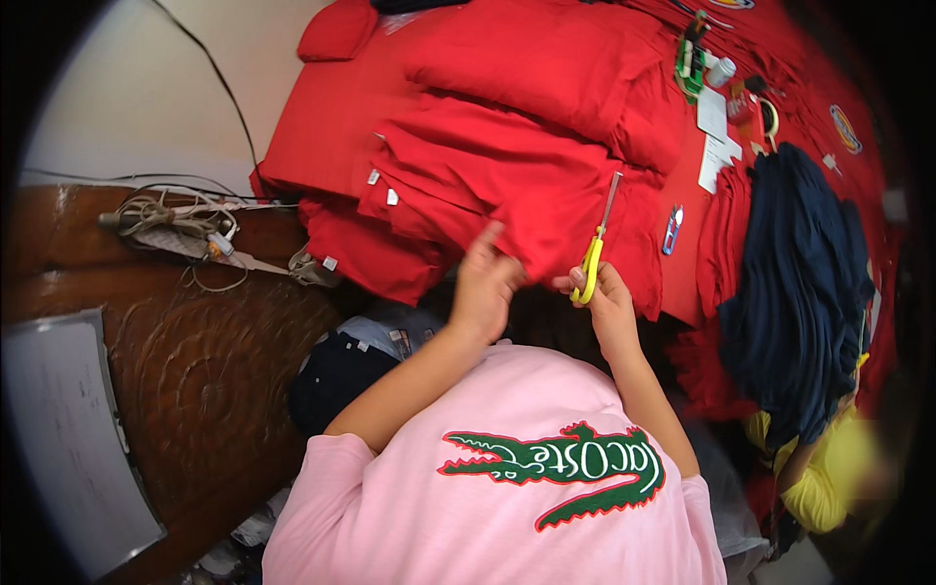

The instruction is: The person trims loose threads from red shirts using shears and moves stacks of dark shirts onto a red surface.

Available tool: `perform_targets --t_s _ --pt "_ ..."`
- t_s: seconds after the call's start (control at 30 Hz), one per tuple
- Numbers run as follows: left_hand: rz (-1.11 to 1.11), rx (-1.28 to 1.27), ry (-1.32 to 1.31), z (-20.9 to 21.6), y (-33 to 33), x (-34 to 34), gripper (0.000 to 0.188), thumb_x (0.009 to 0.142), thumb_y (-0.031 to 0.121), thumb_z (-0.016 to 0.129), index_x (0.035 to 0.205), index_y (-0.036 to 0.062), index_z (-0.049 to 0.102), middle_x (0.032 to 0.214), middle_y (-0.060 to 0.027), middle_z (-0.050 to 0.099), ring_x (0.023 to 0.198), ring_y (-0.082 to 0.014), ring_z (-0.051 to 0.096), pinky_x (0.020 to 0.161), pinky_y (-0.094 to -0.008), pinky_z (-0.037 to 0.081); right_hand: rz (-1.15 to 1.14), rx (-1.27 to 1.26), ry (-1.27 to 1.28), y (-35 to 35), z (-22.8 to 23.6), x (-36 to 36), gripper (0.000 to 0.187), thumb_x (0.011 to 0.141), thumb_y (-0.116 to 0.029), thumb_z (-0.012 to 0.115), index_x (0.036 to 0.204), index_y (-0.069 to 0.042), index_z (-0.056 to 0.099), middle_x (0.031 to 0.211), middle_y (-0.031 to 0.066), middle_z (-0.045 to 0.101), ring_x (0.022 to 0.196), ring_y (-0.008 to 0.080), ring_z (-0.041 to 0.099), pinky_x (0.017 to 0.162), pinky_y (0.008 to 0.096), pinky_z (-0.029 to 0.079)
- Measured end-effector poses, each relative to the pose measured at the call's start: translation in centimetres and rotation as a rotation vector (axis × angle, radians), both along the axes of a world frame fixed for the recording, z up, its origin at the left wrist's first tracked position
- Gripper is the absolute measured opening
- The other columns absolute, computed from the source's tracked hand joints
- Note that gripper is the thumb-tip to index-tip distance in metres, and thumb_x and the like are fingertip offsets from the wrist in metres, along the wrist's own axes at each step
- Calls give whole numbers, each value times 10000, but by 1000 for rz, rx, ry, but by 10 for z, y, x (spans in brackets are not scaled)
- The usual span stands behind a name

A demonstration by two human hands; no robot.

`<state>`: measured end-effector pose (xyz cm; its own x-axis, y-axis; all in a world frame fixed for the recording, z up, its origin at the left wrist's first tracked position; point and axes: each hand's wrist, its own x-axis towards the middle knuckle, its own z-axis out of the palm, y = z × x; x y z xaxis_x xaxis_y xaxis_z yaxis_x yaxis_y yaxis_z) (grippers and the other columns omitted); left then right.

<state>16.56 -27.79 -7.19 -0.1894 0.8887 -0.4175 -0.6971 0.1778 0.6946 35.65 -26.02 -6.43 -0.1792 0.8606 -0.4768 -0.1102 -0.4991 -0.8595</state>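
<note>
My right hand (pixel 611 302) is closed around the yellow handles of a pair of scissors (pixel 592 261), whose blades point up and away. Its fingertips are beside the near edge of a red garment (pixel 487 185) on the table. My left hand (pixel 485 290) is at the same edge, a little to the left, with its index finger stretched out and the fingers apart. Nothing shows in it. The red garment lies in loose folds, with small white labels (pixel 392 197) on its left side.
Folded red garments (pixel 546 68) lie behind. Blue thread snips (pixel 673 230), white paper slips (pixel 713 114) and a green tool (pixel 690 68) lie to the right, near navy garments (pixel 799 283). Bundled cables (pixel 185 216) lie left. A person in yellow (pixel 824 478) is at the lower right.
</note>
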Motion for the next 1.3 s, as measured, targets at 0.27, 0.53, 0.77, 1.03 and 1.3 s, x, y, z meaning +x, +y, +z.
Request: perform_targets --t_s 0.27,0.53,0.77,1.03,1.3 --pt "-285 20 52 -24 -4 -1 696 966 87 555 1611 41 297 1143 -48 601 832 -121 615 721 -282 537 -41 46 129 7 11 4 335 872 -82 809 1131 -51 597 955 -19 630 838 65 609 736 199 451" --pt "539 122 77 -111 99 -139 533 1031 228 532 1540 96 446 1227 -35 620 1106 -160 584 1019 -361 456 -242 -29 32 -9 5 60 343 880 -81 796 1151 -98 587 889 -67 564 638 19 492 528 188 369" --pt "497 106 211 -109 98 -193 396 941 -81 592 1327 9 597 1175 -43 630 1018 -134 608 937 -260 486 -386 -52 -205 -30 -49 94 257 912 -77 775 1076 -95 578 818 -34 615 666 52 565 546 209 461" --pt "183 426 422 43 51 -141 622 906 -124 643 1499 -4 496 1361 -70 616 1072 -121 617 1033 -293 502 -168 266 -359 23 -31 54 251 898 -20 774 1056 -21 579 878 10 630 746 57 554 653 220 443" --pt "162 481 494 53 53 -152 594 929 -107 645 1496 -6 501 1385 -67 616 1130 -137 627 1047 -300 502 168 577 -548 64 19 -41 270 861 -25 748 1109 9 646 919 106 723 844 165 698 767 319 538"
